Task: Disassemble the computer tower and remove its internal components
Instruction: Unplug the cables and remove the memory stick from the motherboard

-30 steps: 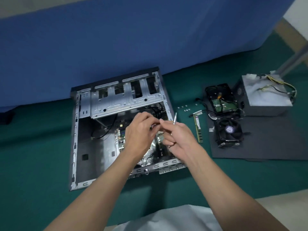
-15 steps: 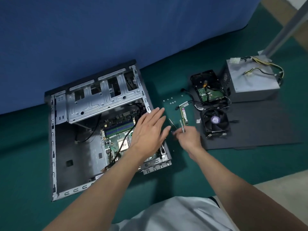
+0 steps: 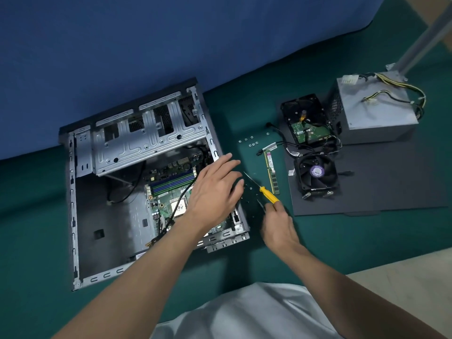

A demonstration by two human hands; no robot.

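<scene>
**Clerk:** Nearest entry?

**Checker:** One white garment (image 3: 244,314), at the bottom edge between two bare forearms.

**Clerk:** Hands?

**Checker:** Right hand (image 3: 278,227), over the green worktop (image 3: 342,243) just right of the tower. Its fingers curl round the end of a yellow-handled screwdriver (image 3: 269,194). The shaft points up and left, with the tip near the left fingertips. Whether the tool touches the worktop, I cannot tell.
Left hand (image 3: 215,189), palm down, fingers straight and slightly spread, holding nothing. It hovers over the tower's right side. Whether it touches, I cannot tell.

**Clerk:** The main item?

**Checker:** One computer tower (image 3: 73,216), lying on its side on the worktop, left of centre, with the side panel off. The motherboard (image 3: 166,194) sits inside, partly under the left hand. The steel drive cage (image 3: 146,140) is at the far end, and the near-left bay shows bare metal.

**Clerk:** Loose parts?

**Checker:** All are to the right of the tower.
- One memory stick (image 3: 271,172), flat on the worktop beside the black mat (image 3: 391,182).
- One cooler fan (image 3: 316,174), on the mat's near-left corner.
- Small screws (image 3: 249,142), scattered beyond the stick.
- One hard drive (image 3: 303,118), board side up, behind the fan, with cables trailing.
- One power supply (image 3: 374,106), farthest right, with its wires on top.

**Clerk:** Backdrop?

**Checker:** Blue cloth (image 3: 146,45), right behind the tower.
</scene>
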